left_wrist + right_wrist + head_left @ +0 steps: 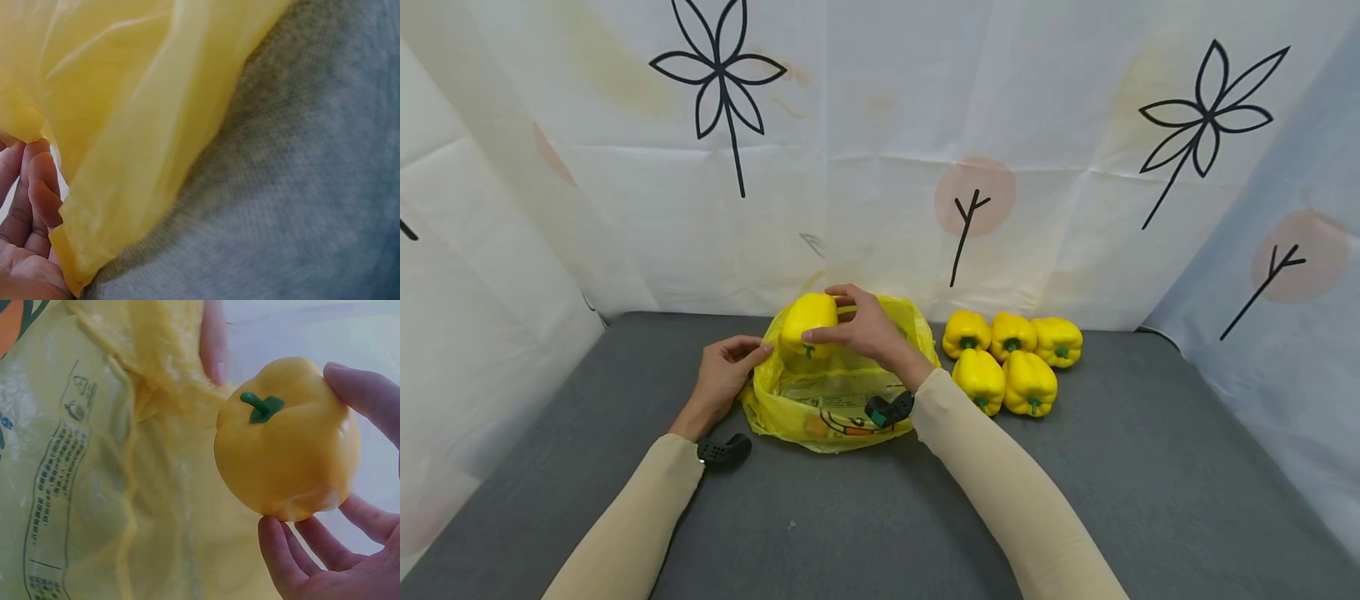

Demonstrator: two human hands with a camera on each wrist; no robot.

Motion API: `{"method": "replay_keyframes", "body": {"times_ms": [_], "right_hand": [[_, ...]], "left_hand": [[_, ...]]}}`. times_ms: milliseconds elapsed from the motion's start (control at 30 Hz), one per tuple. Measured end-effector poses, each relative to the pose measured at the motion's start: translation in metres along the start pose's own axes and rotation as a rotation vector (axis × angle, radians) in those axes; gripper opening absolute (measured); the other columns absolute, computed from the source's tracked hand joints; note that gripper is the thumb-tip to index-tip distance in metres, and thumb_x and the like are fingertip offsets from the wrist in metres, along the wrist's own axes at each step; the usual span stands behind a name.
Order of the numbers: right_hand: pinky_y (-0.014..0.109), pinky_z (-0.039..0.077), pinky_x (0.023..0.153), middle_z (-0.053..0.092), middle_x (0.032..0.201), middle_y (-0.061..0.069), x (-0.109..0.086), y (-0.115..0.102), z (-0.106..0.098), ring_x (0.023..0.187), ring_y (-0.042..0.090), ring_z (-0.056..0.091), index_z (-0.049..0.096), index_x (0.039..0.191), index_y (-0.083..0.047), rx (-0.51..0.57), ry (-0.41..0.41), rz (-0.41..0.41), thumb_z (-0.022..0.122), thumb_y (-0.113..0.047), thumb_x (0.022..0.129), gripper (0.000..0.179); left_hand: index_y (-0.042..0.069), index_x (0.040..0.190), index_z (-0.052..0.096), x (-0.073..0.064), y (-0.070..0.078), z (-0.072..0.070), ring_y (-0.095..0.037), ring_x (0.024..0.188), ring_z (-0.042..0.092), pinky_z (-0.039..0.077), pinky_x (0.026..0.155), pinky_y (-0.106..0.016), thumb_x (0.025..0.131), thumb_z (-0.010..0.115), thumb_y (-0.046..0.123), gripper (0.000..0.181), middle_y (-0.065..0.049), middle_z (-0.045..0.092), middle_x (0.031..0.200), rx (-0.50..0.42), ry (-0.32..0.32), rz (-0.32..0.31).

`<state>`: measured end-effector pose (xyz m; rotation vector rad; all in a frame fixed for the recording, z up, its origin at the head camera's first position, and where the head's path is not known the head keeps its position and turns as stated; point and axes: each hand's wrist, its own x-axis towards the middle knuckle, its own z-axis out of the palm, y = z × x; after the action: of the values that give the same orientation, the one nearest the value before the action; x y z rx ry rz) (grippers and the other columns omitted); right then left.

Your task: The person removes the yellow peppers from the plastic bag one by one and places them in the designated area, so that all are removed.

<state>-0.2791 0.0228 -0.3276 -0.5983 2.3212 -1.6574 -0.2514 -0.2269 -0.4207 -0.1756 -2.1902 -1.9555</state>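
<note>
A yellow bell pepper (809, 323) with a green stem is held in my right hand (868, 327), over the left part of a yellow plastic bag (842, 433). Thumb and fingers grip that bell pepper (290, 444) from opposite sides in the right wrist view. The bag lies with its mouth spread wide, and printing shows on its inside. At its left rim, my left hand (721, 379) pinches the plastic between thumb and fingers. Up close in the left wrist view, the fingertips (39, 147) meet the edge of the bag (137, 144).
Right of the bag, several more yellow bell peppers (1030, 383) sit grouped in two rows on the dark grey table (1150, 483). Behind the table hangs a white curtain (880, 208) with flower and tree drawings. Each wrist wears a black strap device (724, 451).
</note>
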Motion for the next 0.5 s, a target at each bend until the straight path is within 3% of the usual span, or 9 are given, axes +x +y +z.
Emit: {"method": "replay_keyframes", "body": {"times_ms": [500], "right_hand": [[0.041,0.053,0.097,0.048,0.145,0.012,-0.021,-0.016,-0.018,0.125,0.033,0.054,0.044,0.152,-0.01,0.017,0.006,-0.062,0.083,-0.022,0.087,0.077]], "left_hand": [[-0.015,0.119,0.065,0.0,0.001,-0.001,-0.007,0.083,0.063,0.055,0.072,-0.019,0.097,0.072,0.017,0.039,0.009,0.068,0.091,0.0,0.003,-0.019]]}}
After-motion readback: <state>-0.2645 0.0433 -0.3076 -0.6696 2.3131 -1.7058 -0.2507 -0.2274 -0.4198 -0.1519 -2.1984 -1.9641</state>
